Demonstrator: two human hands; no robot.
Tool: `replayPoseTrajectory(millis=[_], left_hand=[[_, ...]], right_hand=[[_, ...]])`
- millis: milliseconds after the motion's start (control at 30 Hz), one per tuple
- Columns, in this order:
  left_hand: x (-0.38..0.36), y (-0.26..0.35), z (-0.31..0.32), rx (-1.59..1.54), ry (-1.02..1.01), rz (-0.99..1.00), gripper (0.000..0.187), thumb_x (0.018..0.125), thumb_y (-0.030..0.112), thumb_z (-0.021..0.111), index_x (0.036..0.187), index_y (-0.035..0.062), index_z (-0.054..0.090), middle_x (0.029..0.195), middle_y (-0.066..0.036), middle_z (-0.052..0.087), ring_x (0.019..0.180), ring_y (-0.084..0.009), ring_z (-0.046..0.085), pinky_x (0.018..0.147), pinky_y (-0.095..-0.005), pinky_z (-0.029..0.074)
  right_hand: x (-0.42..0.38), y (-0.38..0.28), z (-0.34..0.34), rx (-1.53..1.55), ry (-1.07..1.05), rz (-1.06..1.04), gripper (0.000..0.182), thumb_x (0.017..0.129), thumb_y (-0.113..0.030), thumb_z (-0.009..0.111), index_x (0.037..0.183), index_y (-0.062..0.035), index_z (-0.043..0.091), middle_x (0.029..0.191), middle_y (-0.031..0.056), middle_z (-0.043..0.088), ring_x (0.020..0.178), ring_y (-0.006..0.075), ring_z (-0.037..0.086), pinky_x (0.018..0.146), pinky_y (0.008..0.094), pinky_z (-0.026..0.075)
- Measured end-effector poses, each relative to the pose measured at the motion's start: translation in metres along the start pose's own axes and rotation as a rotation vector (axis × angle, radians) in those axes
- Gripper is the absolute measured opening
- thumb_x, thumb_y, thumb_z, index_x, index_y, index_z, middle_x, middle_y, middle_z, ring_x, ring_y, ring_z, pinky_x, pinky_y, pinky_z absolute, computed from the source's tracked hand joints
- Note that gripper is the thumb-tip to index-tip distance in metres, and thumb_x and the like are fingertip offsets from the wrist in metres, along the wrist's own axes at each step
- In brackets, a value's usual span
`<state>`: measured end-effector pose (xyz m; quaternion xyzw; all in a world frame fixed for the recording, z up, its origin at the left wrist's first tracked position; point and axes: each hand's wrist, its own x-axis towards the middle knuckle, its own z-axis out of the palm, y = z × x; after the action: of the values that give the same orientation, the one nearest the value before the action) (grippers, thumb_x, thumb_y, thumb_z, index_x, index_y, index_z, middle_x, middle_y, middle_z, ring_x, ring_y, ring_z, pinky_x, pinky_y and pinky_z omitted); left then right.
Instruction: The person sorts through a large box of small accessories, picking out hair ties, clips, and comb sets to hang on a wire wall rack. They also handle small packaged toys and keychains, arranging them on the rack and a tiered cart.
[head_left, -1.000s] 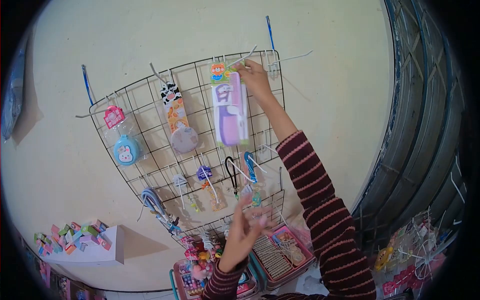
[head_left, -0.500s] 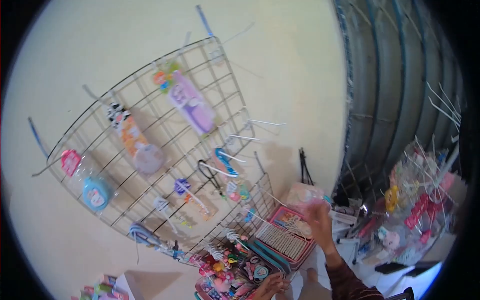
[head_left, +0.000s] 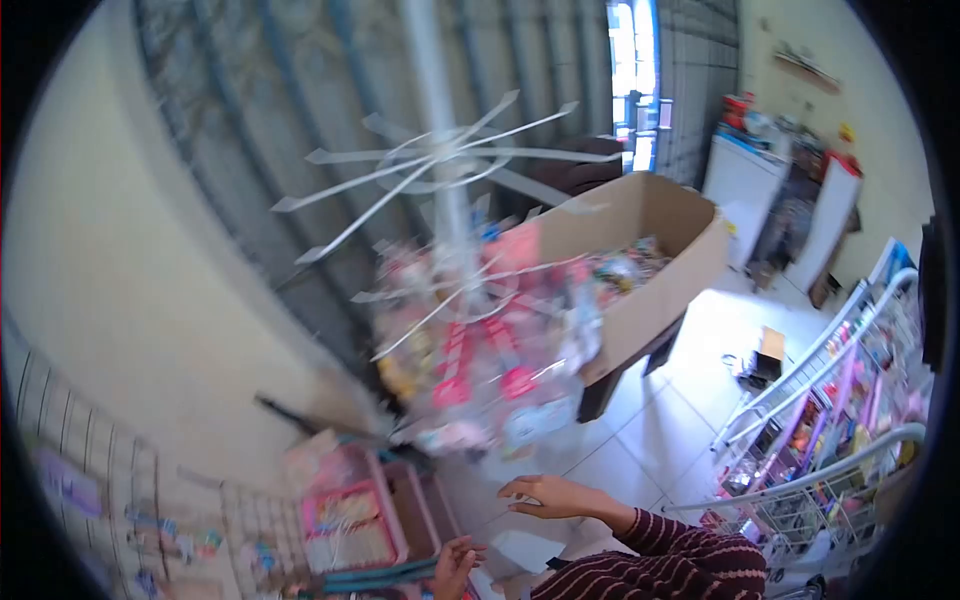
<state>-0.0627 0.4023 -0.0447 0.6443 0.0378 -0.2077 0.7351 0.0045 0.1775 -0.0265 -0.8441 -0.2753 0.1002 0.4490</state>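
My right hand [head_left: 548, 496], in a dark striped sleeve, hangs over the tiled floor with its fingers stretched out and holds nothing that I can see. Lower down, my left hand [head_left: 458, 570] is open, fingers spread, with nothing in it. Closest to the left hand is the pink basket [head_left: 392, 500], which holds small packaged goods. In front of my hands stands a white rotating rack [head_left: 450, 170] with thin hooks. Pink and clear plastic packets [head_left: 500, 375] hang from its lower hooks, blurred by motion.
A large cardboard box [head_left: 660, 310] of small items rests on a dark-legged stand behind the rack. Wire display shelves [head_left: 830, 430] full of goods line the right. A wire grid [head_left: 100, 470] is on the left wall, and a grey folding gate [head_left: 330, 90] spans the back.
My view has swung right from the wall grid to the rotating rack and the room beyond. The right hand has moved away from the pink basket area.
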Motion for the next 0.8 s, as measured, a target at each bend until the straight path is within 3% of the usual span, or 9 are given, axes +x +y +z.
replayPoseTrajectory(millis=[33, 67, 167, 233, 333, 433, 467, 600, 800], left_hand=[[0.028, -0.006, 0.021, -0.012, -0.014, -0.04, 0.037, 0.079, 0.022, 0.051, 0.11, 0.0042, 0.042, 0.092, -0.009, 0.05, 0.081, -0.0179, 0.049, 0.07, -0.0309, 0.04], [0.048, -0.001, 0.045, 0.077, -0.185, -0.02, 0.033, 0.081, 0.006, 0.044, 0.112, 0.0023, 0.034, 0.099, -0.012, 0.05, 0.086, -0.0166, 0.051, 0.074, -0.0266, 0.041], [0.086, 0.018, 0.152, 0.043, -0.423, 0.085, 0.032, 0.08, 0.006, 0.047, 0.109, 0.0006, 0.037, 0.097, -0.01, 0.052, 0.086, -0.015, 0.051, 0.075, -0.0252, 0.039], [0.109, 0.021, 0.205, 0.083, -0.57, 0.1, 0.032, 0.08, 0.006, 0.047, 0.109, 0.0001, 0.037, 0.097, -0.01, 0.052, 0.086, -0.0144, 0.05, 0.075, -0.0247, 0.039], [0.127, 0.026, 0.277, 0.181, -0.81, 0.167, 0.033, 0.08, 0.007, 0.048, 0.11, 0.0017, 0.036, 0.098, -0.009, 0.051, 0.082, -0.0116, 0.05, 0.073, -0.0225, 0.039], [0.153, 0.019, 0.317, 0.058, -0.915, -0.014, 0.034, 0.079, 0.007, 0.048, 0.11, 0.0023, 0.036, 0.097, -0.009, 0.051, 0.081, -0.0105, 0.051, 0.072, -0.0211, 0.039], [0.165, 0.021, 0.327, 0.115, -0.915, 0.024, 0.033, 0.079, 0.006, 0.048, 0.11, 0.0016, 0.037, 0.096, -0.009, 0.051, 0.082, -0.0106, 0.051, 0.071, -0.0207, 0.04], [0.225, 0.013, 0.35, 0.24, -0.876, 0.113, 0.031, 0.079, 0.005, 0.047, 0.108, 0.0005, 0.038, 0.093, -0.009, 0.051, 0.081, -0.0113, 0.051, 0.069, -0.0211, 0.042], [0.314, 0.049, 0.384, -0.028, -0.587, 0.233, 0.025, 0.079, 0.008, 0.047, 0.102, 0.0002, 0.041, 0.085, -0.009, 0.053, 0.074, -0.0109, 0.05, 0.065, -0.0212, 0.042]], right_hand=[[-0.015, 0.01, -0.024, 0.037, 0.016, 0.072, 0.026, 0.078, -0.021, 0.049, 0.097, -0.0035, 0.049, 0.09, 0.0144, 0.053, 0.08, 0.028, 0.053, 0.071, 0.0352, 0.042], [-0.034, 0.027, -0.046, 0.039, 0.051, 0.103, 0.026, 0.078, -0.021, 0.049, 0.097, -0.0035, 0.049, 0.09, 0.0144, 0.053, 0.08, 0.028, 0.053, 0.071, 0.0352, 0.042], [-0.102, 0.074, -0.103, -0.078, 0.159, 0.209, 0.025, 0.077, -0.019, 0.051, 0.097, -0.0037, 0.049, 0.089, 0.0144, 0.054, 0.078, 0.0271, 0.054, 0.068, 0.0344, 0.043], [-0.135, 0.088, -0.136, -0.17, 0.415, 0.33, 0.022, 0.077, -0.019, 0.05, 0.093, -0.0041, 0.051, 0.087, 0.0152, 0.054, 0.076, 0.0304, 0.053, 0.067, 0.0363, 0.042], [-0.174, 0.095, -0.174, -0.2, 0.631, 0.46, 0.023, 0.077, -0.019, 0.05, 0.093, -0.0027, 0.051, 0.086, 0.015, 0.054, 0.075, 0.0284, 0.054, 0.066, 0.0347, 0.042], [-0.201, 0.102, -0.192, -0.138, 0.763, 0.466, 0.021, 0.077, -0.016, 0.051, 0.092, -0.0015, 0.051, 0.085, 0.0145, 0.055, 0.075, 0.0267, 0.054, 0.065, 0.0334, 0.043], [-0.209, 0.107, -0.194, -0.144, 0.77, 0.498, 0.022, 0.076, -0.015, 0.052, 0.093, -0.0009, 0.051, 0.087, 0.0132, 0.056, 0.074, 0.0231, 0.055, 0.067, 0.0293, 0.043], [-0.232, 0.123, -0.198, 0.019, 0.883, 0.625, 0.023, 0.075, -0.016, 0.054, 0.093, -0.0013, 0.053, 0.086, 0.0133, 0.056, 0.076, 0.0219, 0.056, 0.068, 0.0291, 0.043], [-0.233, 0.178, -0.235, 0.088, 0.878, 0.717, 0.022, 0.075, -0.016, 0.054, 0.091, -0.0011, 0.053, 0.082, 0.0122, 0.057, 0.075, 0.0204, 0.056, 0.067, 0.0282, 0.043]])
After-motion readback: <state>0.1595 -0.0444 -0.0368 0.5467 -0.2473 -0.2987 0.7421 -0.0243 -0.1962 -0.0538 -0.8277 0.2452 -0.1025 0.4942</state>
